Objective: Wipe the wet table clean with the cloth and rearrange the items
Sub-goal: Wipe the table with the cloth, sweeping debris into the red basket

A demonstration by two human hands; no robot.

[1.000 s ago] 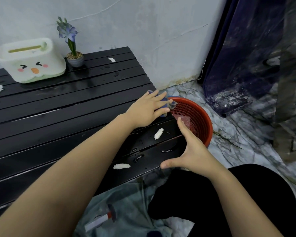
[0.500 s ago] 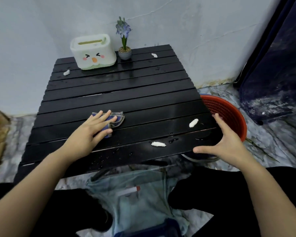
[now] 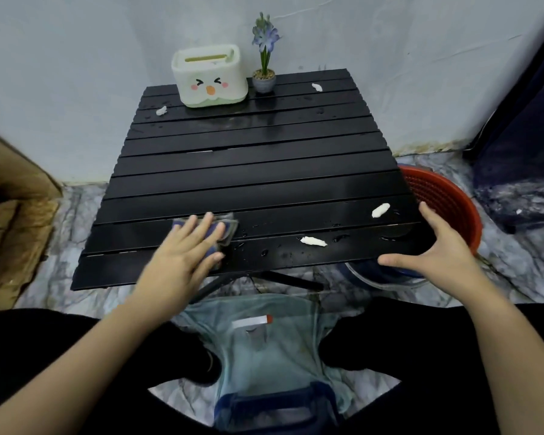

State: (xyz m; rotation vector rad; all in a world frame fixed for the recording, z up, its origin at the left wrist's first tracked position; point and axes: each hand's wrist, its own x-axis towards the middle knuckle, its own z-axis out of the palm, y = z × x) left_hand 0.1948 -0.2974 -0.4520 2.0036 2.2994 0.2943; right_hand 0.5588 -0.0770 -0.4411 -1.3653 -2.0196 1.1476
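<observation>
Black slatted table (image 3: pixel 248 171), wet at lower right. Left hand (image 3: pixel 182 259) presses cloth (image 3: pixel 225 229) flat, fingers straight, lower centre. Right hand (image 3: pixel 437 249) spread, grasping nothing, at the table's corner. Risk: wiping could fling white scraps (image 3: pixel 313 241) floorward. Red basket (image 3: pixel 446 199) (contents unseen) at right.

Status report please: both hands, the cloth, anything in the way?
Left hand flat on blue cloth, near table edge. Right hand open at table corner. Two white scraps ahead, water drops between.
</observation>
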